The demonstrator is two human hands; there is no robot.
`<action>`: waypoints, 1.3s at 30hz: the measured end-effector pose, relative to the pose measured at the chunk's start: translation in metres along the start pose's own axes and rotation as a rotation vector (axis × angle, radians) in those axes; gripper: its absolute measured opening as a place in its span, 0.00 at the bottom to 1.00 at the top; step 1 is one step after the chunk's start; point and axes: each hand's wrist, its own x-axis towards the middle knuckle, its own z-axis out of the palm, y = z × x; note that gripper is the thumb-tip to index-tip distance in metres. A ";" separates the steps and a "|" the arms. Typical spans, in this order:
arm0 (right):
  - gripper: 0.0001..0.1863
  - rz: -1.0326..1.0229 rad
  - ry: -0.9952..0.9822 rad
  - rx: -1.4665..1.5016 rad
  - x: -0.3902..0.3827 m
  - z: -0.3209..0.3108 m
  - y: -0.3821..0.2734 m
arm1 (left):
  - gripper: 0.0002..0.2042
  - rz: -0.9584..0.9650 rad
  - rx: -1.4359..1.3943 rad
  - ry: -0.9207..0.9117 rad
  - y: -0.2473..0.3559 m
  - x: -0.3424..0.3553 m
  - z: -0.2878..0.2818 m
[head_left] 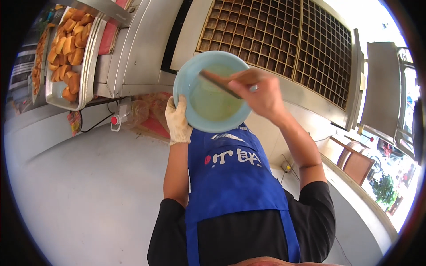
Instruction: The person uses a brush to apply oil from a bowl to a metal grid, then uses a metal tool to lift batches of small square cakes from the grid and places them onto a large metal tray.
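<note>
My left hand (178, 118), in a cream work glove, grips the left rim of a light blue bowl (181, 82) and holds it tilted in front of my apron. Pale, yellowish-green liquid (215, 104) covers part of the bowl's inside. Bare, my right hand (262, 93) is closed around a brown stick-like tool (212, 80) that reaches across the bowl over the liquid. Motion blurs the hand and the tool, so its exact kind does not show. A silvery ring-like spot shows at the fingers.
Beyond the bowl lies a metal grid mould (253, 31) with many square cells, set in a pale counter. At the left, a metal tray (86, 84) holds golden-brown bread pieces (69, 44). A red-capped plastic jug (133, 113) stands below the counter. A chair (357, 159) is at right.
</note>
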 end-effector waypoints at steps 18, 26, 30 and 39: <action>0.13 0.372 0.522 0.112 0.049 0.014 0.062 | 0.12 -0.010 0.160 -0.179 0.046 0.098 0.039; 0.14 0.439 0.444 0.047 0.055 0.027 0.074 | 0.14 -0.024 0.158 -0.216 0.044 0.117 0.025; 0.14 0.456 0.467 0.293 0.047 0.029 0.087 | 0.13 -0.032 0.133 -0.201 0.043 0.117 0.025; 0.07 0.649 0.670 1.207 0.059 0.029 0.114 | 0.15 -0.172 0.127 -0.128 0.038 0.124 0.005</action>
